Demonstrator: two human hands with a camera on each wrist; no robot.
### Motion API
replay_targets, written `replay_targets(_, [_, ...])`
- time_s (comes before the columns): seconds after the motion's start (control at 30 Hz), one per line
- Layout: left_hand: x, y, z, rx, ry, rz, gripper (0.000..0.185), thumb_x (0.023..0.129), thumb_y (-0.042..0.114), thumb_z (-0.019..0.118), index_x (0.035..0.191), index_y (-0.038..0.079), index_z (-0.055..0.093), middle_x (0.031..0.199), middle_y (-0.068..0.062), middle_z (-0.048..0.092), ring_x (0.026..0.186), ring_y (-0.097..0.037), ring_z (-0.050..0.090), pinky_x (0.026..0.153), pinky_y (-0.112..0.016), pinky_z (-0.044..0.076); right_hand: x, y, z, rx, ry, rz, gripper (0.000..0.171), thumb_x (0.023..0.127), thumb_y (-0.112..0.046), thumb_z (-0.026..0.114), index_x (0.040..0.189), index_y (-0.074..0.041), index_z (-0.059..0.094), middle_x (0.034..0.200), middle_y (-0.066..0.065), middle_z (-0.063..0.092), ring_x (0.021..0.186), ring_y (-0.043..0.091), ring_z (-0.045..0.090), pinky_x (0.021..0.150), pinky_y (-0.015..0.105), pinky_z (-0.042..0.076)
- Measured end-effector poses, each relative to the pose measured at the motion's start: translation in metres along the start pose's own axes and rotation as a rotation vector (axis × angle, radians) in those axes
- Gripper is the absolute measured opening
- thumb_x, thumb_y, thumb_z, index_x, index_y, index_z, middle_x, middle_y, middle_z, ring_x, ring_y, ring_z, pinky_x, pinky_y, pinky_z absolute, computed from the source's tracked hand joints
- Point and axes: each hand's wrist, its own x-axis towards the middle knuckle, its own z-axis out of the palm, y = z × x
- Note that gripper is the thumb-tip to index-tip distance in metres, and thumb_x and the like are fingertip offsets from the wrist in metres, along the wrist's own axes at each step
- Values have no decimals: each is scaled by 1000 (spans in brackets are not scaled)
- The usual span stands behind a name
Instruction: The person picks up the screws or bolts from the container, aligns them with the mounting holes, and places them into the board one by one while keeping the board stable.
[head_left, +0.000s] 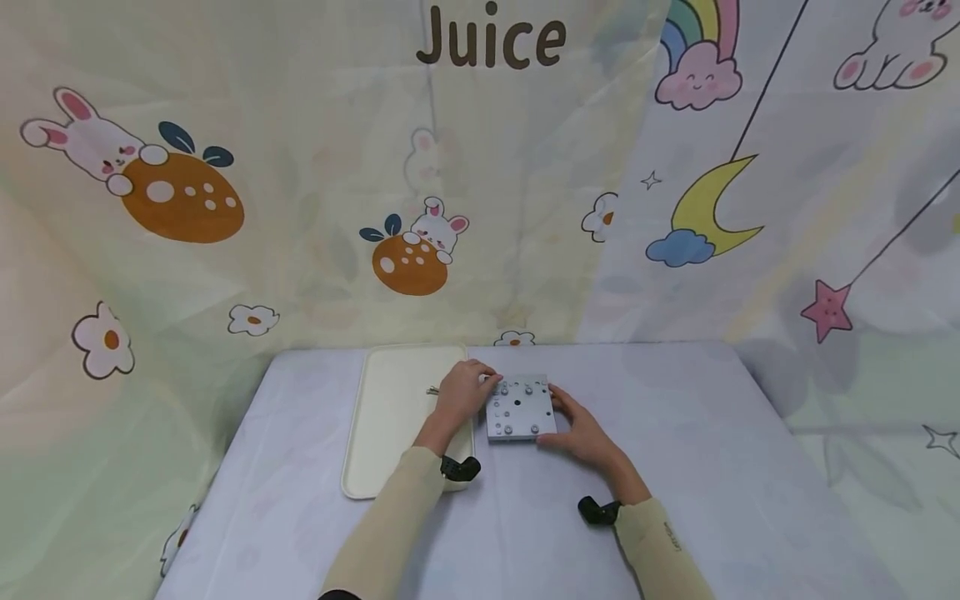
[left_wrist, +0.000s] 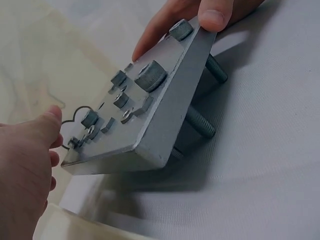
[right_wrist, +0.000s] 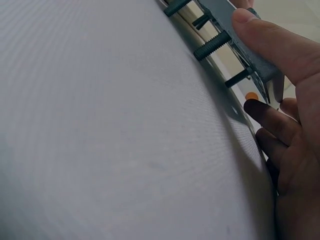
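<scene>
My right hand (head_left: 581,429) grips the plate (head_left: 520,408), tilting it off the desk (head_left: 675,467). My left fingers (left_wrist: 47,125) curl at a corner bolt (left_wrist: 75,142), pinch unclear; most bolts sit threaded.

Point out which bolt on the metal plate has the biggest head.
The large bolt near the plate's raised edge, toward the right hand; its wide knurled round head dwarfs the others.

Surface: table (head_left: 697,467) covered with a pale lilac cloth.
Left area: cream tray (head_left: 390,417) lies flat on the cloth.
Centre: grey metal plate (head_left: 519,408) stands on its bolts, just beside the tray.
</scene>
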Motion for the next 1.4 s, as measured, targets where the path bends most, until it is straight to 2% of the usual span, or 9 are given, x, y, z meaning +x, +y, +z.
replay_targets(0.23, [-16, -14, -5, -24, 51, -35, 24, 94, 36, 64, 98, 16, 76, 109, 0, 67, 106, -21, 61, 84, -37, 52, -1, 2, 4, -9, -2, -25, 110, 67, -47, 87, 154, -26, 24, 137, 3, 52, 141, 25, 29, 113, 52, 15])
replay_targets(0.4, [-30, -38, -11, -26, 100, -53, 19, 93, 33, 67, 97, 17, 76, 107, 1, 65, 100, -18, 61, 79, -35, 52, 0, 2, 2, -15, 3, -33, 110, 67, -47, 87, 154, -26, 23, 137, 3, 53, 141, 25, 27, 113, 53, 14])
replay_targets(0.6, [-47, -67, -21, -102, 150, -80, 11, 90, 26, 71, 93, 16, 76, 101, 2, 65, 92, -17, 61, 73, -34, 52, -1, 1, -2, -13, 0, -19, 111, 67, -46, 87, 155, -25, 23, 138, 5, 52, 142, 26, 25, 113, 54, 12])
replay_targets(0.83, [-62, -94, -33, -118, 177, -118, 9, 89, 22, 72, 93, 15, 76, 101, 0, 66, 95, -21, 60, 77, -36, 52, 0, 3, 2, -13, 2, -30, 110, 67, -48, 86, 155, -26, 23, 138, 4, 52, 142, 26, 25, 113, 54, 11])
replay_targets(0.97, [-68, -100, -37, -104, 187, -146, 11, 88, 22, 73, 95, 15, 76, 104, -1, 66, 99, -24, 59, 80, -41, 50, 2, 1, 0, -27, 5, -41, 110, 68, -49, 86, 155, -25, 23, 137, 3, 53, 142, 25, 26, 113, 53, 13])
replay_targets(1.17, [-73, -102, -40, -119, 193, -152, 18, 84, 18, 77, 100, 11, 75, 105, -4, 66, 101, -26, 59, 84, -43, 49, 1, 1, -2, -19, 4, -46, 111, 68, -46, 86, 155, -22, 22, 138, 6, 52, 141, 28, 27, 113, 55, 14])
replay_targets(1.4, [-74, -105, -42, -166, 158, -235, 27, 86, 20, 74, 110, 7, 72, 109, -7, 64, 96, -24, 60, 80, -41, 50, 1, 4, 4, -1, -2, -40, 111, 68, -47, 86, 155, -24, 23, 137, 4, 53, 141, 25, 27, 113, 52, 14])
